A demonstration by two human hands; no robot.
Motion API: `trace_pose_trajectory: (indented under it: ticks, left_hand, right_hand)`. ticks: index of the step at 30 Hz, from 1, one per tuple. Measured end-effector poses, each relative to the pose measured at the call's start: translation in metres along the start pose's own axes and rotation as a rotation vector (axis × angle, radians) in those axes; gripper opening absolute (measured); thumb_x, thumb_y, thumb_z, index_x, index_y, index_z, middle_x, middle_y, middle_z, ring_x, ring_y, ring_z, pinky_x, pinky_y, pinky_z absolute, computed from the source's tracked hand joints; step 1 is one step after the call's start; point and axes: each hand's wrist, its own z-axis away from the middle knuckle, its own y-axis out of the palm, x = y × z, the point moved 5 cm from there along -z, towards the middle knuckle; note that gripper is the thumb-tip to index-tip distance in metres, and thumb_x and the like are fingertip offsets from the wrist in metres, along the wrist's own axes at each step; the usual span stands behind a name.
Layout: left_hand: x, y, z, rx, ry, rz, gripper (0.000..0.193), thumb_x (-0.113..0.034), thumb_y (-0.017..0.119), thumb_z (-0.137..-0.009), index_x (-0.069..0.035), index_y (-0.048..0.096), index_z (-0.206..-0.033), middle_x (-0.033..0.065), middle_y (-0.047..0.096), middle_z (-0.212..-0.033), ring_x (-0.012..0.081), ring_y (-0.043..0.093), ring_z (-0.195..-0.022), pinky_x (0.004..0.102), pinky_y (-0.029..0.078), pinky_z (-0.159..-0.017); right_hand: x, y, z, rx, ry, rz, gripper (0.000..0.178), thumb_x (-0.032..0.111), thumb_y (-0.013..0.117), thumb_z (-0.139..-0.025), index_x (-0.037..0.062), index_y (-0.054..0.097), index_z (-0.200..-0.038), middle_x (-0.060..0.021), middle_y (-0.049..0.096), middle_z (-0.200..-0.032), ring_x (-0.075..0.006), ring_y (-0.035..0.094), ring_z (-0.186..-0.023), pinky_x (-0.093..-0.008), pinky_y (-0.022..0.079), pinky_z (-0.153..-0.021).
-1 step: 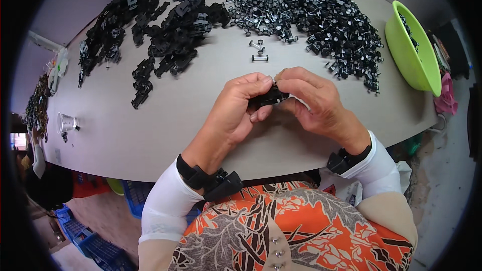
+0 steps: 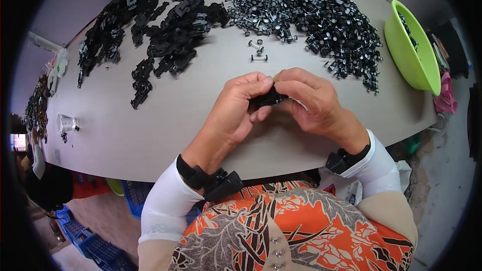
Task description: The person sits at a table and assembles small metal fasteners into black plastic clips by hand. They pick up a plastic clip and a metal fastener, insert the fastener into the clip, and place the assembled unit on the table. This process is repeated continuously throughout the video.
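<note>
Above the near middle of the table, my left hand (image 2: 243, 101) is closed round a black plastic toy car chassis (image 2: 268, 98), thumb on top and fingers beneath. From the other side my right hand (image 2: 312, 99) pinches the same piece, its thumb and fingertips pressed against it. My fingers cover much of the chassis, and whether a small part sits between the right fingertips is hidden. Just beyond my hands lie two loose wheel axles: one flat crosswise (image 2: 259, 58), another tilted (image 2: 256, 46), each with a small wheel at both ends.
A large heap of wheel axles (image 2: 301, 12) spreads across the far right. Black chassis pieces (image 2: 173, 37) are piled at the far left. A green basin (image 2: 420, 65) leans at the right edge. A clear cup (image 2: 65, 123) stands left; another person's sleeve (image 2: 38, 163) shows beyond it.
My right fingertips have shifted slightly to the left over the chassis. My left hand keeps its place, and the heaps are unchanged.
</note>
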Motion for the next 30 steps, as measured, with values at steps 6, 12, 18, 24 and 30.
trace_pose_trajectory:
  ticks: [6,12,18,24,30]
  left_hand:
    - [-0.007,-0.003,0.004,0.010,0.035,-0.146,0.008,-0.008,0.059,-0.083,-0.002,0.056,-0.078,0.0041,0.057,-0.067,0.0108,0.048,-0.043,0.0210,0.033,-0.038]
    - [-0.009,-0.001,0.005,-0.082,-0.041,-0.232,0.008,-0.002,0.062,-0.079,0.000,0.058,-0.086,0.0080,0.062,-0.075,0.0144,0.059,-0.050,0.0227,0.045,-0.042]
    - [-0.006,-0.007,-0.001,-0.072,-0.012,-0.254,0.017,-0.004,0.065,-0.083,0.002,0.059,-0.099,0.0102,0.065,-0.081,0.0172,0.065,-0.057,0.0244,0.053,-0.046]
    - [-0.006,-0.011,-0.001,-0.103,-0.028,-0.196,0.023,-0.014,0.060,-0.090,0.004,0.058,-0.104,0.0143,0.066,-0.087,0.0204,0.067,-0.063,0.0268,0.057,-0.052]
    - [0.000,-0.010,-0.002,-0.026,-0.102,-0.067,0.033,-0.022,0.055,-0.095,0.008,0.056,-0.107,0.0195,0.065,-0.095,0.0282,0.070,-0.074,0.0320,0.060,-0.061]
  right_hand:
    - [0.008,0.005,-0.005,0.036,0.065,-0.028,0.042,-0.001,0.075,-0.063,0.0042,0.059,-0.102,-0.0093,0.060,-0.091,-0.0267,0.061,-0.079,-0.0341,0.052,-0.064]
    - [-0.070,-0.027,-0.017,0.066,0.351,0.160,0.025,0.008,0.068,-0.076,0.0029,0.058,-0.098,-0.0108,0.060,-0.090,-0.0259,0.062,-0.068,-0.0345,0.051,-0.061]
    - [-0.106,-0.012,-0.030,0.132,0.432,0.461,0.025,0.006,0.064,-0.074,0.0039,0.059,-0.098,-0.0128,0.058,-0.088,-0.0350,0.061,-0.082,-0.0446,0.048,-0.070]
    - [-0.084,-0.020,-0.012,0.207,0.507,0.250,0.030,0.002,0.059,-0.069,0.0037,0.062,-0.099,-0.0131,0.057,-0.086,-0.0284,0.059,-0.075,-0.0377,0.048,-0.065]
    - [-0.041,-0.023,0.004,0.011,0.545,-0.439,0.019,-0.010,0.052,-0.070,-0.0005,0.060,-0.084,-0.0054,0.056,-0.082,-0.0113,0.052,-0.067,-0.0256,0.041,-0.058]
